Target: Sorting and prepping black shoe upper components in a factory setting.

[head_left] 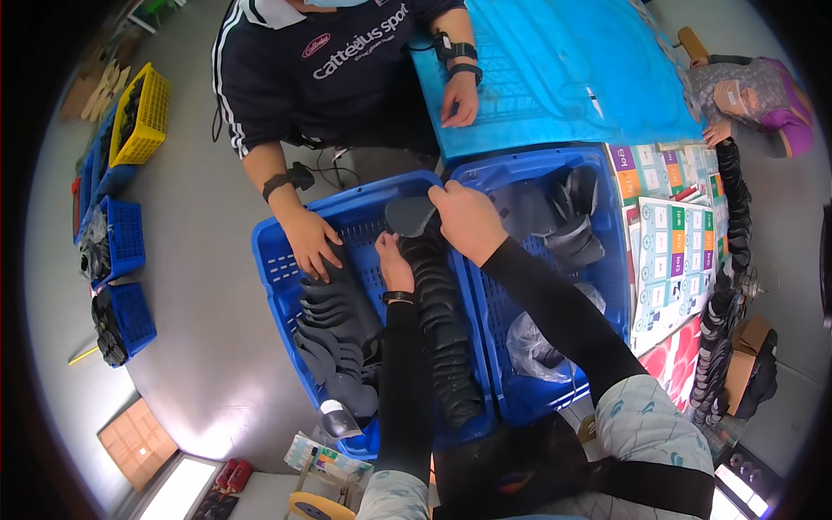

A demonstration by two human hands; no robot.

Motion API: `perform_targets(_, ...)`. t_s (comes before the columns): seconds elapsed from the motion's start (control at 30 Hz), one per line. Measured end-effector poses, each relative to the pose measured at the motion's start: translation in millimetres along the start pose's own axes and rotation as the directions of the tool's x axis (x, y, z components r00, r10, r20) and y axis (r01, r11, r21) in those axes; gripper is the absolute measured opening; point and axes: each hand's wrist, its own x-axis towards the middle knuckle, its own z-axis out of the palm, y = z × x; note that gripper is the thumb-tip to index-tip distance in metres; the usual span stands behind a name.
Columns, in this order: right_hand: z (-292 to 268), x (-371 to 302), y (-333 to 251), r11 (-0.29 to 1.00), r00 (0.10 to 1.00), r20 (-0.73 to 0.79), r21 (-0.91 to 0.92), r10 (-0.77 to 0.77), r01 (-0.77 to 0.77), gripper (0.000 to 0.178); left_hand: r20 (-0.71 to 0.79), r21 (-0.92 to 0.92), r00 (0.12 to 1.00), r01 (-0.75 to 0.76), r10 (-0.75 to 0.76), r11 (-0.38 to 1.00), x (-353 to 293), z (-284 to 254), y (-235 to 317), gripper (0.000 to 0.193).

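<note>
1. There it was: a dark grey piece [409, 216], smooth and matte, broad and rounded at its left edge, raised above the far end of the left blue basket [381, 185].
2. The right hand [471, 224] had it, fingers pinched narrow on its upper right corner.
3. In came the left hand [396, 267] below, fingertips right at the piece's lower edge; whether they gripped or merely touched, I couldn't tell.
4. Just under it ran a long row of nested dark pieces [444, 338], curved and overlapping, down the basket's right side.
5. Across the basket, a co-worker's hand [312, 243] rested on another dark stack [334, 325].
6. To the right, a second blue basket [614, 260] carried more curved dark pieces [572, 238] and a clear plastic bag [530, 347].
</note>
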Motion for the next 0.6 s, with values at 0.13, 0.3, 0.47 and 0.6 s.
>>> perform_targets(0.13, 46.4, 15.9, -7.1, 0.986, 0.998, 0.013, -0.155, -0.063, 0.064, 0.014, -0.002, -0.064, 1.000, -0.026, 0.026, 0.998, 1.1, 3.4, -2.3, 0.066)
perform_targets(0.3, 80.8, 47.8, -11.5, 0.971, 0.935, 0.330, -0.147, -0.131, 0.188, 0.017, 0.167, 0.653, 0.929, -0.356, 0.331, 0.669, 15.4, -19.3, -15.4, 0.065)
perform_targets(0.47, 62.9, 35.7, 46.0, 0.971, 0.927, 0.367, -0.238, 0.080, 0.011, 0.023, 0.166, 0.338, 0.977, -0.183, 0.133, 0.923, -4.1, 56.0, 27.2, 0.049)
perform_targets(0.6, -38.2, -35.8, 67.6, 0.978, 0.999, -0.049, 0.211, 0.007, 0.004, 0.044, 0.076, 0.416, 0.994, -0.105, 0.080, 0.904, -3.0, -4.8, 44.2, 0.059)
